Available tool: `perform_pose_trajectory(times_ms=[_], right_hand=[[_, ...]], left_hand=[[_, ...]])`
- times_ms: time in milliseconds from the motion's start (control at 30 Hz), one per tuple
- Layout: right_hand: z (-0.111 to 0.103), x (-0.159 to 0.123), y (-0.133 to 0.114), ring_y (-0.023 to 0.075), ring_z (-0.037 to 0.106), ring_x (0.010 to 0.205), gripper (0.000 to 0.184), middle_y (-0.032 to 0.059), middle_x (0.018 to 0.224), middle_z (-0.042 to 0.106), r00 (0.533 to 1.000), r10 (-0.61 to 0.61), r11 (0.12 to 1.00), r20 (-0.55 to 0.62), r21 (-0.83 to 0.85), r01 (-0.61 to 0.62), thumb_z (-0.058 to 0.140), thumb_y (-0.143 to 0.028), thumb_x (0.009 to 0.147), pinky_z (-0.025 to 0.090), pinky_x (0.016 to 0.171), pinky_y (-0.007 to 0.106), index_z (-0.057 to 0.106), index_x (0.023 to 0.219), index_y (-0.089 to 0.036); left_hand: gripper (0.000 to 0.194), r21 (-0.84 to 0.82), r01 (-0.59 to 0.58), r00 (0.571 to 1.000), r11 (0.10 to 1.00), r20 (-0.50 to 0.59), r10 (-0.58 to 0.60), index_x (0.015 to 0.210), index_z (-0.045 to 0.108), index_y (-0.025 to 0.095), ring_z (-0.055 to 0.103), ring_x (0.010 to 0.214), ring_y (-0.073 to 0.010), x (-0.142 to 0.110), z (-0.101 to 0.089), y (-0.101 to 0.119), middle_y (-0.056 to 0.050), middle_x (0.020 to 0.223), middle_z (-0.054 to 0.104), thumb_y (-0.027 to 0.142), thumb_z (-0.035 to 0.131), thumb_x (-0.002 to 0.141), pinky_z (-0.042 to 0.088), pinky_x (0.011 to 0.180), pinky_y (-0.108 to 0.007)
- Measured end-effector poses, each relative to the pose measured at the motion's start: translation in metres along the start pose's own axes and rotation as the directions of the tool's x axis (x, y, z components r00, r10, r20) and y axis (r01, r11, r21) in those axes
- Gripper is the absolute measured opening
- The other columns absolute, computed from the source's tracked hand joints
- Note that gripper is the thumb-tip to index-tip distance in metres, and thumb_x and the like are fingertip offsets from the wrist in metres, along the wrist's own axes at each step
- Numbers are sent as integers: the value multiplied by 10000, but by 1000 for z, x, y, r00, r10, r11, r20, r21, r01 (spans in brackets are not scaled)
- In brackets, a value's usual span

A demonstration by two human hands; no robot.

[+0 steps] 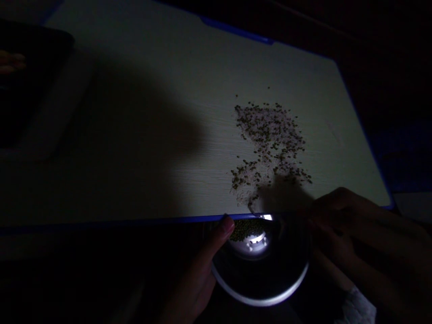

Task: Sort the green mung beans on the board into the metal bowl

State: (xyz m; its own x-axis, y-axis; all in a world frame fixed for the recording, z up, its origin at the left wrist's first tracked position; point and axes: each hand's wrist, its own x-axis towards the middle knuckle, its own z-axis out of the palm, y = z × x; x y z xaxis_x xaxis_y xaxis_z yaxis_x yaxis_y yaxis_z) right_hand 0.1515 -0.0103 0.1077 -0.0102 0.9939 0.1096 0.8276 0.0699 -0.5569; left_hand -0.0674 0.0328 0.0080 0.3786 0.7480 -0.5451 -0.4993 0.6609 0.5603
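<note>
A round metal bowl (263, 300) sits below the front edge of the table, with green mung beans (248, 228) inside it. My left hand (202, 270) grips the bowl's left side, its thumb over the rim near the table edge. Spread above the bowl on the tabletop is a patch of mung beans mixed with white grains like rice (270, 128). At the table's front edge, right of the bowl, my right hand (340, 225) has its fingers bent and pressed together. Darkness hides whatever is between them. A shadow falls over the lower right of the patch.
The pale wood-grain table (151, 103) has a blue edge. On its left side rests a dark rectangular object (33, 103) with a lighter border and orange-brown shapes on it. Most surroundings are too dark to make out.
</note>
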Motion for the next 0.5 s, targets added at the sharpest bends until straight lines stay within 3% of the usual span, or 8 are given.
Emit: perform_pose_trajectory(times_ms=[267,433,500], right_hand=[[6,-1,-4,147,785,739,132,25,921,780,998,66,997,3,28,-67,669,-245,1023,616,568,199,780,961,-280],[13,0,-7,203,793,823,163,31,1003,800,958,223,974,-181,6,-225,664,-319,1044,602,567,270,819,1097,-325],[14,0,-12,201,795,867,172,24,1029,803,947,255,966,-195,9,-259,658,-328,1054,601,604,274,820,1111,-336]], left_hand=[[741,-41,39,999,998,-34,-40,1508,690,382,485,1601,-454,-1,-2,-2,-90,1319,840,438,940,813,301,1357,-669],[719,-31,33,997,999,-68,-35,1492,699,364,488,1603,-432,-1,-2,-1,-75,1341,835,424,947,820,304,1362,-647],[684,-33,44,997,998,-62,-46,1459,727,346,490,1601,-432,0,-2,0,-74,1336,839,434,949,819,318,1360,-638]])
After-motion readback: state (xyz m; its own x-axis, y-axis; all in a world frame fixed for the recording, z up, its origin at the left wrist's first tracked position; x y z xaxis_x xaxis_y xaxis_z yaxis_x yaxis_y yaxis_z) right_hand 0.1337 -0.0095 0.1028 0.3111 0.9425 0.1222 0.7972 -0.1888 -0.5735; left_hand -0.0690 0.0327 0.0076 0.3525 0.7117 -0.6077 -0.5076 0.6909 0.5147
